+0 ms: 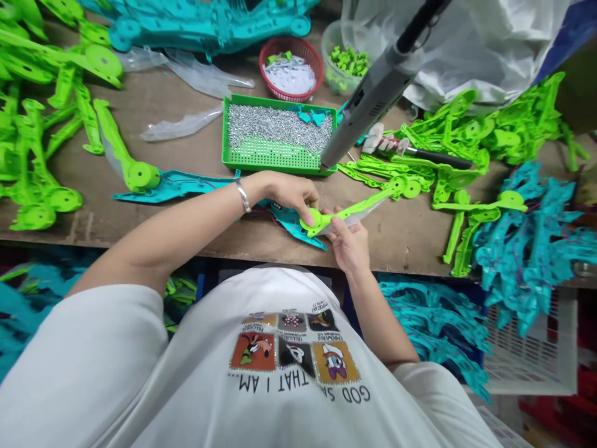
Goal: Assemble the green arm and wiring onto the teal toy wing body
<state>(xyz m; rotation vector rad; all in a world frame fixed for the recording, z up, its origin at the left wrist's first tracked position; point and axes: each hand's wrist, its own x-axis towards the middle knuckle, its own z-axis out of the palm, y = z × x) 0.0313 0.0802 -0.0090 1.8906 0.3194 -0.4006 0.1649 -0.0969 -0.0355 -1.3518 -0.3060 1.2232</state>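
From my seat, the left hand (291,194) had its fingers closed down on the round end of a lime-green plastic arm (347,213), pinning it over a teal piece (298,229) at the workbench (186,118) edge. The right hand (349,244) gripped the same arm from below, fingers curled shut on it. Behind, a green tray (275,163) held silver screws (275,124). A red basket (291,45) held white bits, and a clear tub (332,68) held small green parts.
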